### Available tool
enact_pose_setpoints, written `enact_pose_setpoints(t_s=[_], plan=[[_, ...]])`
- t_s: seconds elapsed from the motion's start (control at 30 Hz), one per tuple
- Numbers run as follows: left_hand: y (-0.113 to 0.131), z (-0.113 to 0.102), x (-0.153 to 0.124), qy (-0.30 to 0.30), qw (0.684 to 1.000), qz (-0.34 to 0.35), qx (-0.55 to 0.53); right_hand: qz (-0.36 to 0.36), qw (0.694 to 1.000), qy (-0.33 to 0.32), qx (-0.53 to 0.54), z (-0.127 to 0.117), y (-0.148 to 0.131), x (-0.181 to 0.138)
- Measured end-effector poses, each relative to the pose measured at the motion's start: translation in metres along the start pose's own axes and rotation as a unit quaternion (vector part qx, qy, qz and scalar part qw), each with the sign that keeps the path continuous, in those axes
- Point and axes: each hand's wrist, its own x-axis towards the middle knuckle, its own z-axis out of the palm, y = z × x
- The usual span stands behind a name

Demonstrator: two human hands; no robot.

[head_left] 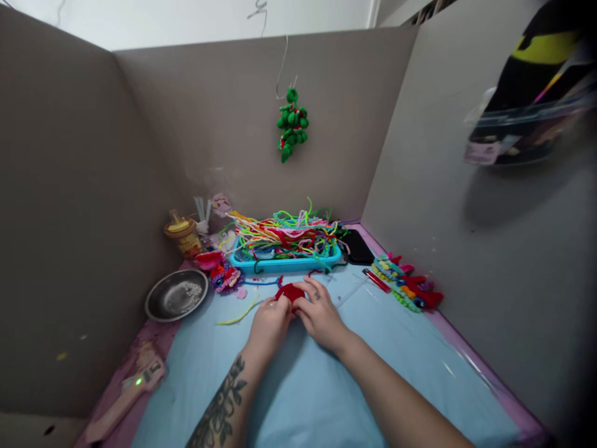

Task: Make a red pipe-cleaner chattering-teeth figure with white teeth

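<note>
Both hands' fingers (282, 304) (313, 289) hold red material (293, 291) well inside the purple edges (159, 333).

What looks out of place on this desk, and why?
Two untidy spots: strands stick out past the rim of the blue tray, and a yellow strand lies loose outside it, beside the left hand. Nothing looks clearly damaged.

Deep-red piece (291, 291); bright-blue tray (289, 266); multicoloured strands (293, 236); pale-blue table cover (317, 404); green ornament (292, 118) flecked red
</note>
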Motion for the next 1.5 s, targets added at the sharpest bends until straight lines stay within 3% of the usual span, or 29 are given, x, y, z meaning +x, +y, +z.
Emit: enact_pose_setpoints(t_s=[0.63,0.77,0.87,0.93,1.0,1.07,1.13,1.2,1.3,1.5], plan=[[0.003,0.004,0.0,0.002,0.992,-0.033,-0.126,-0.011,0.999,-0.012,0.04,0.006,0.003,-0.003],[0.002,0.001,-0.001,0.001,0.983,-0.076,-0.165,0.011,0.999,0.0,0.05,0.005,0.006,-0.002],[0.0,-0.002,0.0,0.038,0.949,-0.148,-0.277,0.059,0.991,0.03,0.115,0.007,0.009,-0.003],[-0.002,-0.002,0.001,0.062,0.894,-0.205,-0.393,0.111,0.972,0.042,0.203,0.013,0.012,-0.005],[-0.004,0.0,0.003,0.064,0.823,-0.251,-0.505,0.165,0.931,0.039,0.322,0.02,0.013,-0.006],[-0.005,0.003,0.005,0.058,0.76,-0.281,-0.583,0.2,0.871,0.03,0.448,0.026,0.012,-0.006],[-0.005,0.005,0.005,0.055,0.72,-0.295,-0.626,0.22,0.823,0.034,0.522,0.029,0.01,-0.004],[-0.004,0.006,0.005,0.054,0.701,-0.3,-0.645,0.236,0.803,0.046,0.545,0.029,0.008,-0.002],[-0.003,0.005,0.006,0.053,0.688,-0.303,-0.657,0.252,0.798,0.06,0.543,0.027,0.005,-0.001],[-0.001,0.005,0.006,0.051,0.697,-0.306,-0.647,0.232,0.827,0.074,0.507,0.031,0.007,-0.003]])
